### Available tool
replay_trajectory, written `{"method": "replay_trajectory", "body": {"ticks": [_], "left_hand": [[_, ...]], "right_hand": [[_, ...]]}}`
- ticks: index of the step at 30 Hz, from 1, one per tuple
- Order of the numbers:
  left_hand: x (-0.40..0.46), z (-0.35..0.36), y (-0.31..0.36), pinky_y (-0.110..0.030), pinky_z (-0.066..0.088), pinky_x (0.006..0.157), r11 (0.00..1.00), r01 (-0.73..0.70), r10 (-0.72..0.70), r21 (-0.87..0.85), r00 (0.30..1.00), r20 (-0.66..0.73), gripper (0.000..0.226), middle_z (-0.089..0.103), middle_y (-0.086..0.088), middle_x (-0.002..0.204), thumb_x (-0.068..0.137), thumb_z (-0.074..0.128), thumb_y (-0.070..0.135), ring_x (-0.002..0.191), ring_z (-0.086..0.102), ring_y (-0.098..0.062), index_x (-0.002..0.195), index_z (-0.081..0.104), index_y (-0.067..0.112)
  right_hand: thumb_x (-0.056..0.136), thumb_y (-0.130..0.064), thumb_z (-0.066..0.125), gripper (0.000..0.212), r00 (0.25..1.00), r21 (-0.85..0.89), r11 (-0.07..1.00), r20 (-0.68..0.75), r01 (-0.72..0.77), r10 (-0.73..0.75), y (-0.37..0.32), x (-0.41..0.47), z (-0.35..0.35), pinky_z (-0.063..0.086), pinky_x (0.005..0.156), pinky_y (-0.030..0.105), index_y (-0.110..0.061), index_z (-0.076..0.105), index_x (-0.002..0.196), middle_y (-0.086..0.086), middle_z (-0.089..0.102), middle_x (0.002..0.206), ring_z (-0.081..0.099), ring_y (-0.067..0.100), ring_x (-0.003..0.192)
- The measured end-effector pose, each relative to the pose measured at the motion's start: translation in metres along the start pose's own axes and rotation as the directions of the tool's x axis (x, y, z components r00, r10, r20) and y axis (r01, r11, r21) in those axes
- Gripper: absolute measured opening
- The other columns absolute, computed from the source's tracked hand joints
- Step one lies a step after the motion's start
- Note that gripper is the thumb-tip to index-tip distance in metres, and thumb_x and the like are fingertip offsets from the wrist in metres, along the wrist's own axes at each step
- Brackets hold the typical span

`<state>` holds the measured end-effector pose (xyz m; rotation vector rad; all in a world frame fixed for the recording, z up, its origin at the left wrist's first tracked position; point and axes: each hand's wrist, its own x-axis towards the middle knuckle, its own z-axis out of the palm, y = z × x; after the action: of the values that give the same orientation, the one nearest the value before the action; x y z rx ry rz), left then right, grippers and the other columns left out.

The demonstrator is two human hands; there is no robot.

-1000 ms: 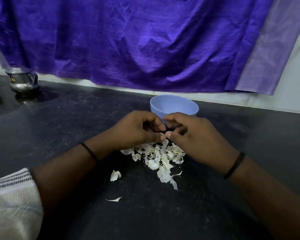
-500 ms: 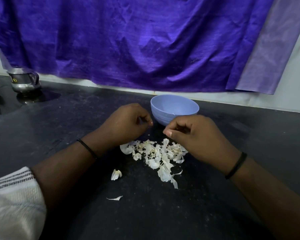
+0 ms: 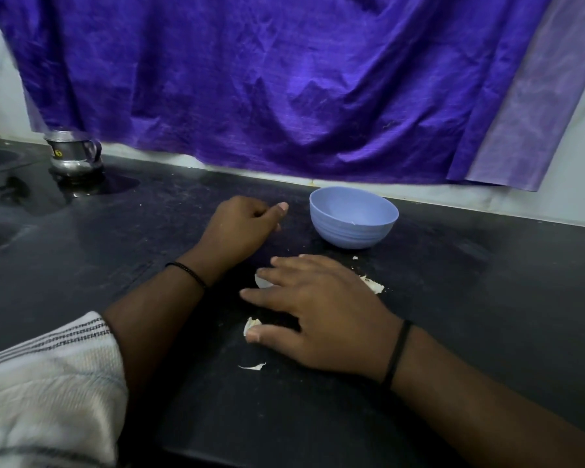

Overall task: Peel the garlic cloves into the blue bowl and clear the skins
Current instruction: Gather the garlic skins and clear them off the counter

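Moved apart now: right hand [image 3: 321, 309] flat on garlic skins [image 3: 373, 284] on desk [image 3: 470, 298], fingers straight; left hand [image 3: 240, 228] curled, holding nothing seen, left of blue bowl [image 3: 353, 217].

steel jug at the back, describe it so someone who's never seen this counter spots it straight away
Start at the big purple cloth hanging over the black counter. Follow its lower edge to the far left, where a small shiny steel jug stands on the counter. It is the only metal thing there, unlike the pale blue plastic bowl further right.
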<state>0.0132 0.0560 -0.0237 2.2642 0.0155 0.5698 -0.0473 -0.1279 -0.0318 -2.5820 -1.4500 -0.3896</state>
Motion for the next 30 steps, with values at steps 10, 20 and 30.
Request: {"method": "replay_trajectory", "body": {"ticks": [10,20,30], "left_hand": [[0.006,0.004,-0.007,-0.027,0.048,0.065,0.994,0.093,-0.092,-0.063,0.995,0.024,0.034,0.073,0.0,0.075,0.094,0.064,0.041,0.071,0.065,-0.012,0.078,0.075,0.013],[0.007,0.01,-0.011,-0.028,0.044,0.06,0.999,0.053,-0.054,0.007,0.998,0.042,0.035,0.073,-0.012,0.081,0.092,0.067,0.036,0.077,0.067,-0.026,0.076,0.072,0.005],[0.007,0.011,-0.01,-0.021,0.035,0.05,0.999,0.05,-0.05,0.018,0.998,0.047,0.035,0.058,0.001,0.059,0.093,0.066,0.034,0.051,0.047,-0.003,0.069,0.067,0.008]], "right_hand": [[0.086,-0.042,0.06,0.021,0.958,-0.006,0.977,-0.2,-0.212,0.207,0.035,-0.004,0.0,0.044,0.087,0.036,-0.031,0.078,0.088,-0.008,0.073,0.105,0.062,0.019,0.103],[0.077,-0.018,0.075,0.02,0.896,0.269,0.941,-0.336,-0.205,0.291,0.038,-0.007,0.0,0.049,0.087,0.044,-0.031,0.075,0.091,-0.016,0.069,0.101,0.059,0.014,0.1],[0.092,-0.04,0.054,0.019,0.971,-0.116,0.971,-0.093,0.207,-0.218,-0.016,-0.008,0.013,0.037,0.099,0.043,-0.027,0.061,0.103,-0.002,0.058,0.102,0.052,0.023,0.107]]}}
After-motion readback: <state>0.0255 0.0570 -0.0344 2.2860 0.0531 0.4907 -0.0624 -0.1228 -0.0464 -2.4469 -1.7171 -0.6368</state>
